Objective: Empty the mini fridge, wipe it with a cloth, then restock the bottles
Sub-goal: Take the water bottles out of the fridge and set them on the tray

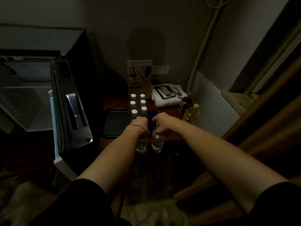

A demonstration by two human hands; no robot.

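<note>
The room is dim. My left hand (141, 123) grips the top of a clear water bottle (142, 145), and my right hand (161, 123) grips a second clear bottle (157, 142) beside it. Both bottles hang over the front edge of the reddish table (171, 136). Several white-capped bottles (138, 103) stand in two rows just behind my hands. A blue cloth (153, 115) lies between my hands and those bottles. At the left, the mini fridge (27, 95) stands with its door (71, 115) swung open.
A black tray (115, 123) lies on the table left of the bottles. Folded white towels (167, 95) with items on top sit at the back. Yellow-capped bottles (193, 111) stand at the right beside a white panel (215, 108). A card (140, 75) leans against the wall.
</note>
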